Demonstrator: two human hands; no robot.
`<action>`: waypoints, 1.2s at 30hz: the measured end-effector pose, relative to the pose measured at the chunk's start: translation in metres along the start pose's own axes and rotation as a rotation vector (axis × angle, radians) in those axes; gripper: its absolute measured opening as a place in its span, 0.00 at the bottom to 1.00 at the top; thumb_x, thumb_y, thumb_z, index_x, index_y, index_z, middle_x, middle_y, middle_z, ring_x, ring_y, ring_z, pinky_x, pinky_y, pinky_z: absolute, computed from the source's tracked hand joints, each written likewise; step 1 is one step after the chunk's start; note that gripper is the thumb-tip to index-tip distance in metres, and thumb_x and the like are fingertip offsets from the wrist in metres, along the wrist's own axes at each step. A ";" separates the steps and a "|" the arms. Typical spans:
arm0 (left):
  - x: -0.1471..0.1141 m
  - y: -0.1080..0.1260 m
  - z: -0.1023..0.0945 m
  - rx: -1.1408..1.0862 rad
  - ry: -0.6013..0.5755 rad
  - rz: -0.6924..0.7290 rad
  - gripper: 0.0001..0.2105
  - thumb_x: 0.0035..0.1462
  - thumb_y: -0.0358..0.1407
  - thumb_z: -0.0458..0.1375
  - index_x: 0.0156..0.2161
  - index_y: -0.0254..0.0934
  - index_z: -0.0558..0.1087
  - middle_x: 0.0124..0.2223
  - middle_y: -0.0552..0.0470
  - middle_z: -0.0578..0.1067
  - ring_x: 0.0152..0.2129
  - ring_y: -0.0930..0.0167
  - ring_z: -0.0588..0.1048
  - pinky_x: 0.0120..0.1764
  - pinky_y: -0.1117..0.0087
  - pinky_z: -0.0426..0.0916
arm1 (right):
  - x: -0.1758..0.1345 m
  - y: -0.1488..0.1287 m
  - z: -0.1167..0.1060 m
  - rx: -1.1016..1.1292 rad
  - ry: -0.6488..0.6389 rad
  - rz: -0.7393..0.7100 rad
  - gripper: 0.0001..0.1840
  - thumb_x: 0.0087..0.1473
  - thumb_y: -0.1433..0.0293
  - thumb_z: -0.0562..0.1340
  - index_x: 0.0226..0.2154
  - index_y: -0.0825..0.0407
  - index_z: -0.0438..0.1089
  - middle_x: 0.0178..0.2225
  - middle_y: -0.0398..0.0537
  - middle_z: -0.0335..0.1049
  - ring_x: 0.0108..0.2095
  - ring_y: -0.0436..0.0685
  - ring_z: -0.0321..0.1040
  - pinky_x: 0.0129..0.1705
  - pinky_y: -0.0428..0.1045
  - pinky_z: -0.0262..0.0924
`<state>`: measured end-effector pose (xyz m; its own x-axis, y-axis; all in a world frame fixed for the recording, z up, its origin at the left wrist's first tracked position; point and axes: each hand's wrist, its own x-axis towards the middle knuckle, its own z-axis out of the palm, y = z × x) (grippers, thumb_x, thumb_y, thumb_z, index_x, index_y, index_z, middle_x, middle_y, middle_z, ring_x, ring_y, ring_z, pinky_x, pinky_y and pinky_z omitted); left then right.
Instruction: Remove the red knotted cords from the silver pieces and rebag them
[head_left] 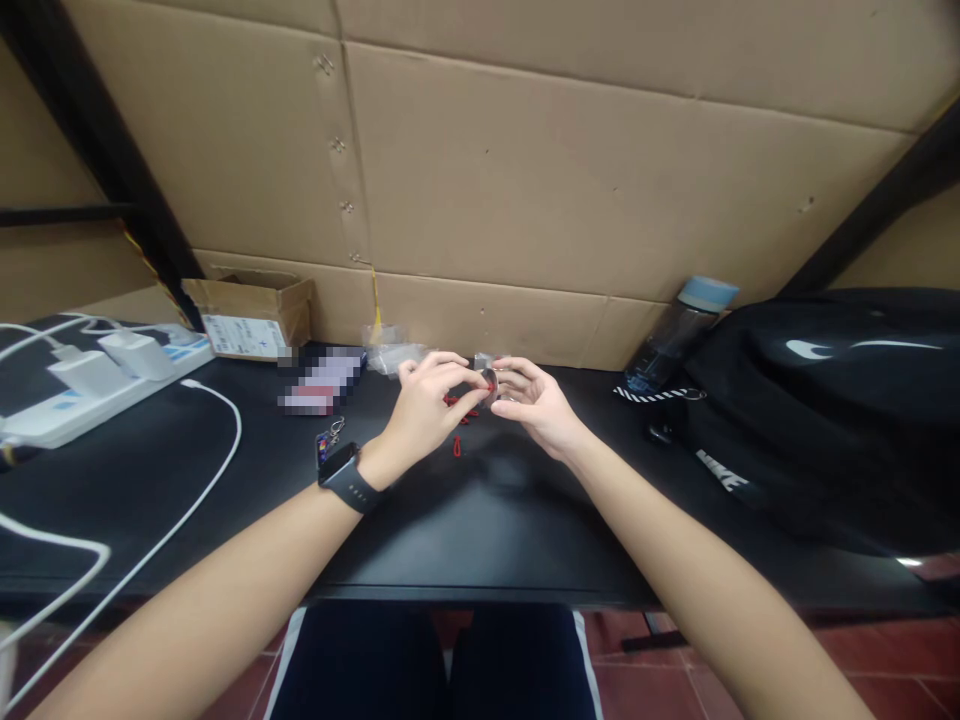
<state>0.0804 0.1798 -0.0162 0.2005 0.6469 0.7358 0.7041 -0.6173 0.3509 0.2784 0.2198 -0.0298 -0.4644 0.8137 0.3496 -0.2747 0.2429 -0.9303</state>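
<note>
Keep disc (493,380) steady above desk (480,545), betw. R hand's (546,408) thumb & fingers, while L hand (433,402), thumb & fingertip apparently pinching red bit (487,388) at disc, works gently w/o tugging.

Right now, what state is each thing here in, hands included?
Left hand: pinching the small round item
Right hand: curled, fingertips at the item
Small round item: held between both hands
Cardboard box: open
Bottle: lid on
White chargers: plugged into power strip
White cable: one end unplugged
Watch: fastened
Red loop: lying loose
</note>
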 end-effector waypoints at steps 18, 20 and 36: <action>-0.002 0.005 0.000 -0.009 0.056 -0.012 0.03 0.62 0.36 0.61 0.41 0.43 0.75 0.43 0.54 0.81 0.46 0.65 0.75 0.49 0.60 0.58 | -0.001 -0.002 0.006 0.013 0.024 0.008 0.29 0.40 0.69 0.77 0.45 0.46 0.70 0.48 0.48 0.75 0.42 0.54 0.74 0.52 0.54 0.68; -0.003 0.006 0.001 -0.017 0.065 -0.024 0.05 0.62 0.35 0.61 0.43 0.42 0.73 0.42 0.53 0.82 0.46 0.65 0.75 0.49 0.60 0.58 | -0.001 -0.003 0.006 0.008 0.033 0.011 0.29 0.40 0.68 0.77 0.45 0.46 0.70 0.48 0.48 0.75 0.42 0.55 0.74 0.52 0.55 0.68; -0.004 -0.002 0.005 0.103 0.037 0.138 0.04 0.65 0.30 0.56 0.43 0.40 0.69 0.42 0.52 0.79 0.42 0.67 0.77 0.46 0.63 0.60 | -0.001 0.000 0.010 -0.037 0.084 -0.034 0.29 0.38 0.66 0.78 0.43 0.47 0.70 0.45 0.47 0.76 0.43 0.56 0.74 0.52 0.55 0.69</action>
<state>0.0816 0.1808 -0.0226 0.2759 0.5409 0.7945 0.7383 -0.6486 0.1852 0.2706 0.2135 -0.0296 -0.3829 0.8455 0.3721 -0.2570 0.2894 -0.9220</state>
